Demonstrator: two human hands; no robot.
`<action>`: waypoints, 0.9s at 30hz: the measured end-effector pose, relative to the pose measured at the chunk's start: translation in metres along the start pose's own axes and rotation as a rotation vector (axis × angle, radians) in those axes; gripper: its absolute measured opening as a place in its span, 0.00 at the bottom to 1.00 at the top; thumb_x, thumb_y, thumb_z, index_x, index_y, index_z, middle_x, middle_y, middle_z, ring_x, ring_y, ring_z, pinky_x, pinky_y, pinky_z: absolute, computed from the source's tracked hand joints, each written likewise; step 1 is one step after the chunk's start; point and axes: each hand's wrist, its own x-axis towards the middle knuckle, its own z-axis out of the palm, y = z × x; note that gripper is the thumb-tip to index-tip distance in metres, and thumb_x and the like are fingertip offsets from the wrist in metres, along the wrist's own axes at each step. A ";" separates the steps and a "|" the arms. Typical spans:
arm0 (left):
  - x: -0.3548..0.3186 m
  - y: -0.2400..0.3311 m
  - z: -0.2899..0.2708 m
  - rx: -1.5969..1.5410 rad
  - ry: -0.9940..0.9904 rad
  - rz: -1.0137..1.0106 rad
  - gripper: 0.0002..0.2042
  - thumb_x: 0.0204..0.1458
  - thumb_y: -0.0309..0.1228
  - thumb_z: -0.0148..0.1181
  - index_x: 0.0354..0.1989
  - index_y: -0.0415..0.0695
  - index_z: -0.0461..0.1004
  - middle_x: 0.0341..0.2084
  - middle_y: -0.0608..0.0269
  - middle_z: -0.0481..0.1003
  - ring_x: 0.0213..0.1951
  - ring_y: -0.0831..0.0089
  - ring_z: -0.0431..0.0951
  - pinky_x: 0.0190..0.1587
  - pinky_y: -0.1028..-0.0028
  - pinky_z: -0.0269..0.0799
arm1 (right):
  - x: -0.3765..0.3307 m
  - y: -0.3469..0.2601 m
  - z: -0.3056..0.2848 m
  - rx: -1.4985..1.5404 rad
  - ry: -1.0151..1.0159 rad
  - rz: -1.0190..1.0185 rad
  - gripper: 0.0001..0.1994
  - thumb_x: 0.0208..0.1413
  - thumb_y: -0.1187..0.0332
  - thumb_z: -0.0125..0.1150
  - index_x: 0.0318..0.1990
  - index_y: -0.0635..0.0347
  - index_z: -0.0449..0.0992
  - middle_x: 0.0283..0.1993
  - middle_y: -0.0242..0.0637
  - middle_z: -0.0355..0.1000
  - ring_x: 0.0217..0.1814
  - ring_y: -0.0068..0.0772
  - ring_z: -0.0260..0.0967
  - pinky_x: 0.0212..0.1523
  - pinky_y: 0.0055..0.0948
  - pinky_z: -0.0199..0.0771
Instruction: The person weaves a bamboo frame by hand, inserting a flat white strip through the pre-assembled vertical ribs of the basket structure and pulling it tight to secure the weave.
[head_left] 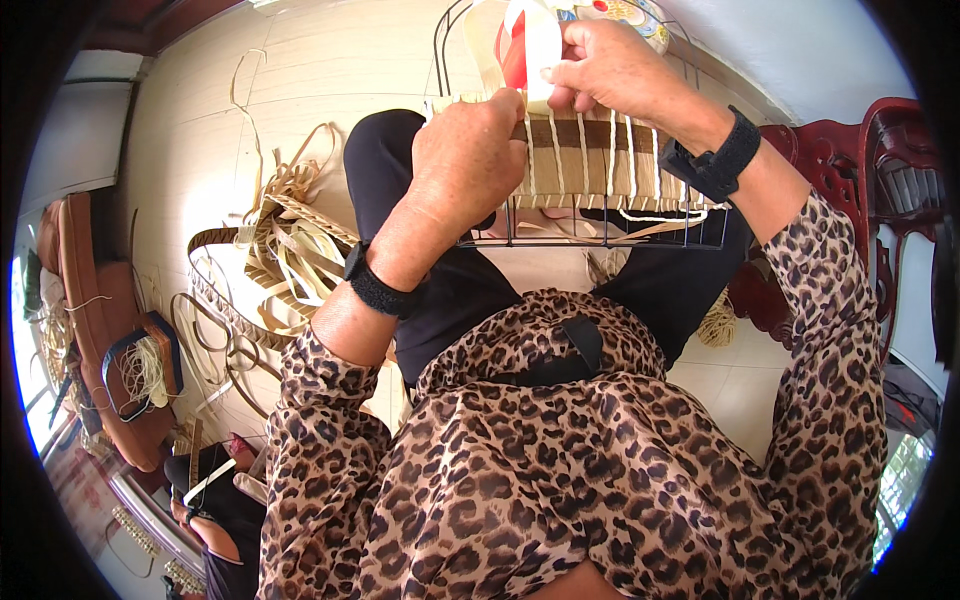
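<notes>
So the main thing here is a black wire frame (510, 238) in the upper middle of the picture, with a brown band (590, 160) along it and white cords (556, 150) running across that band. The right hand (620, 75) is nearly closed — thumb and fingers pinching a pale strip (543, 60) just above the band. The left hand (468, 150) is curled over the band's left end; its fingertips are mostly hidden, so can't tell whether it's actually gripping.

Containers: over at the left edge there's a blue-rimmed container (166, 345) with a heap of pale strands (150, 375) in it, sitting on a brown surface (138, 435). Left of centre, a woven hoop (222, 310) is on the floor with a tangle of flat strips (295, 255) in and over it — pretty messy. For printed stuff, a multicoloured patterned thing (640, 12) pokes in at the top, behind the right hand.
</notes>
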 end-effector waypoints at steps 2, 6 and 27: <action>0.000 -0.001 0.002 0.017 -0.003 0.010 0.10 0.40 0.29 0.53 0.33 0.43 0.70 0.18 0.51 0.73 0.26 0.53 0.74 0.30 0.60 0.70 | 0.001 0.000 0.000 -0.003 -0.003 -0.004 0.10 0.51 0.70 0.53 0.38 0.67 0.71 0.26 0.35 0.72 0.24 0.18 0.70 0.24 0.16 0.70; -0.003 -0.002 0.006 0.029 0.033 0.024 0.09 0.40 0.28 0.51 0.33 0.43 0.69 0.17 0.51 0.73 0.24 0.53 0.74 0.28 0.61 0.70 | 0.002 0.000 0.000 -0.008 -0.008 -0.019 0.10 0.51 0.71 0.53 0.39 0.67 0.71 0.26 0.35 0.73 0.24 0.19 0.71 0.24 0.17 0.71; 0.010 -0.011 -0.004 -0.099 -0.111 0.033 0.11 0.37 0.24 0.55 0.32 0.35 0.69 0.16 0.50 0.73 0.23 0.59 0.76 0.28 0.69 0.70 | -0.012 0.002 0.017 0.051 -0.066 0.072 0.10 0.42 0.69 0.56 0.27 0.68 0.75 0.20 0.47 0.71 0.22 0.34 0.70 0.25 0.30 0.68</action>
